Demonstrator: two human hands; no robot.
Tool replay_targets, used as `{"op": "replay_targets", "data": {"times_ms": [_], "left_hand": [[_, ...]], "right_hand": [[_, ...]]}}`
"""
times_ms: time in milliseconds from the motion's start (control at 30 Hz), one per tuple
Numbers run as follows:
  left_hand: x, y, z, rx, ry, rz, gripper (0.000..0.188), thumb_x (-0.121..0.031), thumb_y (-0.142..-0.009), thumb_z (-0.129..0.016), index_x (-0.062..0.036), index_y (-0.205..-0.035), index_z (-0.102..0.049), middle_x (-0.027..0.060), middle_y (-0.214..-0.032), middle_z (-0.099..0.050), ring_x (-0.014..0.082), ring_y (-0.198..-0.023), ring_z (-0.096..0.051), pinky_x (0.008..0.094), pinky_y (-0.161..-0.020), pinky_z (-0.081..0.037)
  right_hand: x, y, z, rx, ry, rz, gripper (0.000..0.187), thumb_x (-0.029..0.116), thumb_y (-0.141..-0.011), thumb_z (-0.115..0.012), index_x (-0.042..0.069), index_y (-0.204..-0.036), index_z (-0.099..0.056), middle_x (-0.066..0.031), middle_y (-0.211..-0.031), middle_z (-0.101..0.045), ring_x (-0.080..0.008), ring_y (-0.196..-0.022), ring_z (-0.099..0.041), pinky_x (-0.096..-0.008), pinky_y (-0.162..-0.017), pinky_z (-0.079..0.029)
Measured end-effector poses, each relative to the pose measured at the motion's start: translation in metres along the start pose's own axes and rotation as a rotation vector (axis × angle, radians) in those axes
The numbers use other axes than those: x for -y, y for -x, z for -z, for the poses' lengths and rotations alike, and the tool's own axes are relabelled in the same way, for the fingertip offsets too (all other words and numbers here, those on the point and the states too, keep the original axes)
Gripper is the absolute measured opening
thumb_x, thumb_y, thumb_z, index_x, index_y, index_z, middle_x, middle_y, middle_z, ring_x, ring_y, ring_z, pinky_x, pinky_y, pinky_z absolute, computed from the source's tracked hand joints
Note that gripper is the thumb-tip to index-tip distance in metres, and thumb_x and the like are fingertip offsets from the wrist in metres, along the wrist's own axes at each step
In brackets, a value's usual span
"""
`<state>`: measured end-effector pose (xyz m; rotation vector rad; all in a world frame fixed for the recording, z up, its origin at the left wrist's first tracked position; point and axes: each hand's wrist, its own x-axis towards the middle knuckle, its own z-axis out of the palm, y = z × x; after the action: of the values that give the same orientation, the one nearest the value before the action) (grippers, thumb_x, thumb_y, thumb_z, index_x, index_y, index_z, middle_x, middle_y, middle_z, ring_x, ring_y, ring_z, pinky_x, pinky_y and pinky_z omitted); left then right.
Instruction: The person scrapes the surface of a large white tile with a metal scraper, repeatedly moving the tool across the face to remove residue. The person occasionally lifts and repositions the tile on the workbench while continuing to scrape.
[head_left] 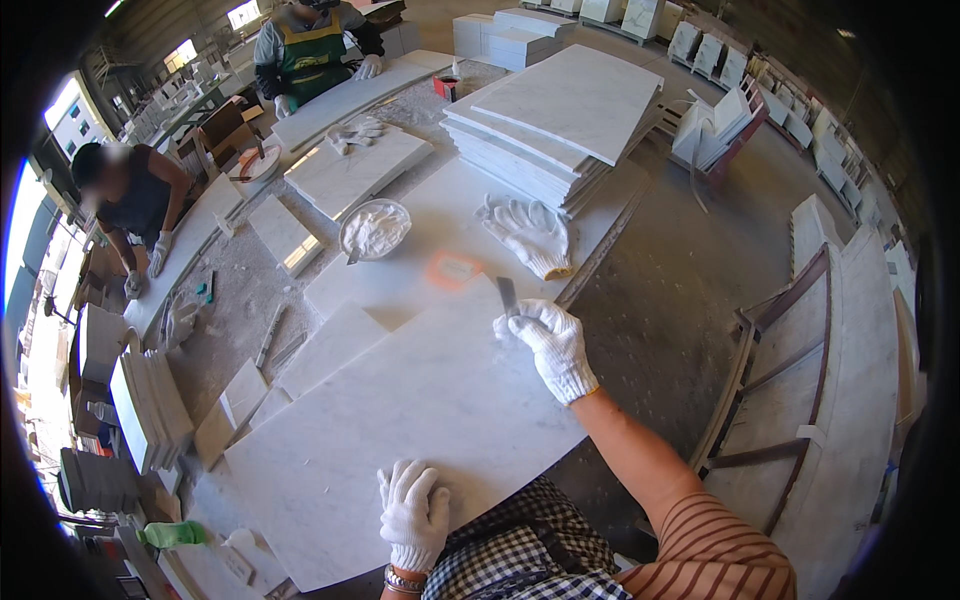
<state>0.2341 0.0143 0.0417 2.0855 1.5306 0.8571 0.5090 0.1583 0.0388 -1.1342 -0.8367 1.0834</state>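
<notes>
A large pale grey-white marble slab (390, 420) lies at an angle before me. My right hand (552, 350), in a white knit glove, is closed around a putty knife (507, 294), its grey blade pointing away over the slab's far part. My left hand (412, 515), gloved too, rests on the slab's near edge with its fingers extended and nothing in them. Beyond the slab stands a bowl of white paste (375, 230). To its right lies a loose white glove (530, 238). An orange-red smudge (452, 270) marks the surface between the bowl and my right hand.
A stack of marble slabs (560, 110) rises at the far right of the dusty bench. Another pair of gloves (355, 132) lies on a slab farther back. Two co-workers, one in a green apron (312, 60), one in a dark top (145, 190), stand across the bench. Metal-framed racks (790, 380) are right.
</notes>
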Motion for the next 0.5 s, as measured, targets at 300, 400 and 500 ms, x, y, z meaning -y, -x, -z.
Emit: {"op": "replay_targets", "data": {"times_ms": [300, 400, 500], "left_hand": [[-0.006, -0.014, 0.008, 0.044, -0.062, -0.132, 0.024, -0.002, -0.088, -0.07, -0.0011, -0.112, -0.067, 0.0171, -0.116, -0.07, 0.0375, -0.111, -0.064, 0.0546, -0.105, -0.044], [-0.009, -0.019, 0.012, 0.032, -0.062, -0.174, 0.025, 0.0, -0.086, -0.071, -0.0002, -0.111, -0.066, 0.0203, -0.114, -0.069, 0.0412, -0.11, -0.061, 0.0523, -0.1, -0.047], [-0.009, -0.017, 0.012, 0.05, -0.045, -0.141, 0.027, 0.001, -0.085, -0.071, 0.0001, -0.111, -0.066, 0.0211, -0.116, -0.068, 0.0425, -0.111, -0.06, 0.0536, -0.102, -0.046]], "right_hand": [[-0.008, 0.027, 0.024, -0.112, -0.066, -0.032, 0.014, -0.003, -0.099, -0.067, -0.004, -0.113, -0.071, -0.0147, -0.104, -0.078, -0.0215, -0.098, -0.076, -0.0355, -0.093, -0.062], [-0.013, 0.024, 0.001, -0.127, -0.103, -0.015, 0.016, -0.001, -0.099, -0.069, -0.004, -0.114, -0.071, -0.0132, -0.104, -0.078, -0.0192, -0.099, -0.075, -0.0336, -0.093, -0.061], [-0.013, 0.023, -0.02, -0.067, -0.019, -0.018, 0.015, -0.001, -0.098, -0.071, -0.003, -0.113, -0.072, -0.0129, -0.106, -0.079, -0.0179, -0.101, -0.075, -0.033, -0.094, -0.061]]}}
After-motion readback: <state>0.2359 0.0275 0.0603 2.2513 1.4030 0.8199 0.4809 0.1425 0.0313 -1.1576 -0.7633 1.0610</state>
